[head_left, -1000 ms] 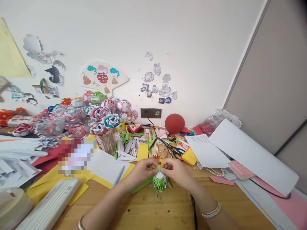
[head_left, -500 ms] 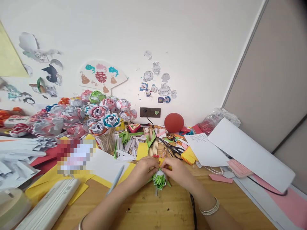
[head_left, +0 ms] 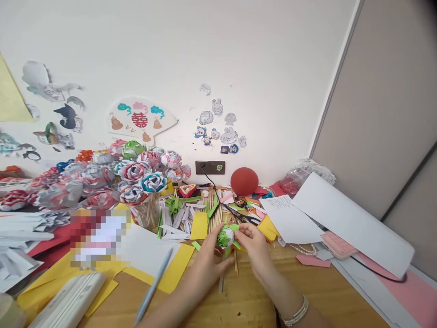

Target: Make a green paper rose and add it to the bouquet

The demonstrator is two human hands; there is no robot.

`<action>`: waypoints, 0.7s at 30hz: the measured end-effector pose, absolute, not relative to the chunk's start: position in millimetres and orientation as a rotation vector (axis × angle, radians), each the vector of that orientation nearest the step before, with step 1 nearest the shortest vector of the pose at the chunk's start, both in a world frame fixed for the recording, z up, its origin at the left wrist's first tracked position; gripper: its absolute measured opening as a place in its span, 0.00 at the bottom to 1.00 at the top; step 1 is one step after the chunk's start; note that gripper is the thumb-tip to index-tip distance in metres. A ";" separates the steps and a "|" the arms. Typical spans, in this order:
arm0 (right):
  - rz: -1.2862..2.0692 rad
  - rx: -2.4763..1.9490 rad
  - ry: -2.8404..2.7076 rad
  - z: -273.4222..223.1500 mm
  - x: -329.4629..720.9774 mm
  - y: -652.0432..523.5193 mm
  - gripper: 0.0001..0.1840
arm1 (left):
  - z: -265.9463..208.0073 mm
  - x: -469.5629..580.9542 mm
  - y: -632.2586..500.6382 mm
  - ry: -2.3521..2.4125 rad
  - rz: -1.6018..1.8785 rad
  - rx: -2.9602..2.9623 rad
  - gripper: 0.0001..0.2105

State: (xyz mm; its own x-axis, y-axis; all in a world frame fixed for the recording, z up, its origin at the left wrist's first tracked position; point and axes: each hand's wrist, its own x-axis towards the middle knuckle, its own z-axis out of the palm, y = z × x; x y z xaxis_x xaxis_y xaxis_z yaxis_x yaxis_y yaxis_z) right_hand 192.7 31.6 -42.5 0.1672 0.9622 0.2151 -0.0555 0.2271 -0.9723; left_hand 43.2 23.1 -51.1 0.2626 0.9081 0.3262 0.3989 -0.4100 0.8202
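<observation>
Between my hands is a green and white folded paper flower (head_left: 226, 236), with pointed green paper tips sticking out around it. My left hand (head_left: 209, 257) cups its left side, fingers curled behind it and thumb held apart below. The fingertips of my right hand (head_left: 253, 241) pinch the flower's right edge at a green petal. A thin wooden stick (head_left: 236, 263) shows beneath the flower; whether it is joined to it I cannot tell. A narrow grey strip (head_left: 221, 283) lies on the table below my left thumb.
Many finished paper flowers (head_left: 134, 171) crowd the back left. Folded paper strips (head_left: 177, 219), wooden sticks (head_left: 215, 214) and black-handled scissors (head_left: 247, 218) lie behind my hands. A red balloon (head_left: 244, 181) is near the wall. White sheets (head_left: 351, 223) cover the right; a blue pen (head_left: 155, 284) lies left.
The flower has been raised and turned, so its side now shows. My left hand has shifted from pinching its top to cupping its left side. My right hand pinches its right edge.
</observation>
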 end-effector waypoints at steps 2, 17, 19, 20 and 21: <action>1.011 -1.050 -1.159 -40.7 192.8 30.0 0.13 | -49.6 43.8 23.3 1.197 1.149 1.976 0.30; 0.827 -1.130 -1.536 -36.6 200.6 34.4 0.06 | -42.7 36.6 23.7 1.361 0.909 2.619 0.23; 0.763 -1.155 -1.555 -37.1 198.6 32.5 0.06 | -43.8 37.7 23.1 1.431 0.864 2.674 0.23; 0.739 -1.166 -1.562 -37.2 197.8 31.5 0.06 | -44.2 37.9 23.2 1.458 0.849 2.692 0.23; 0.721 -1.177 -1.567 -37.3 197.1 30.6 0.07 | -44.6 37.8 23.5 1.481 0.841 2.708 0.24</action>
State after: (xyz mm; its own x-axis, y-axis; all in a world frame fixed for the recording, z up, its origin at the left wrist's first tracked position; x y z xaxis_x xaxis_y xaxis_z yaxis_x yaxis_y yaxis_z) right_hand 197.1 30.6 -37.3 -0.0200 0.9321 0.3615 0.3318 0.3473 -0.8771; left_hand 37.8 23.5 -44.6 0.4335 0.7681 0.4712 0.7985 -0.5698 0.1943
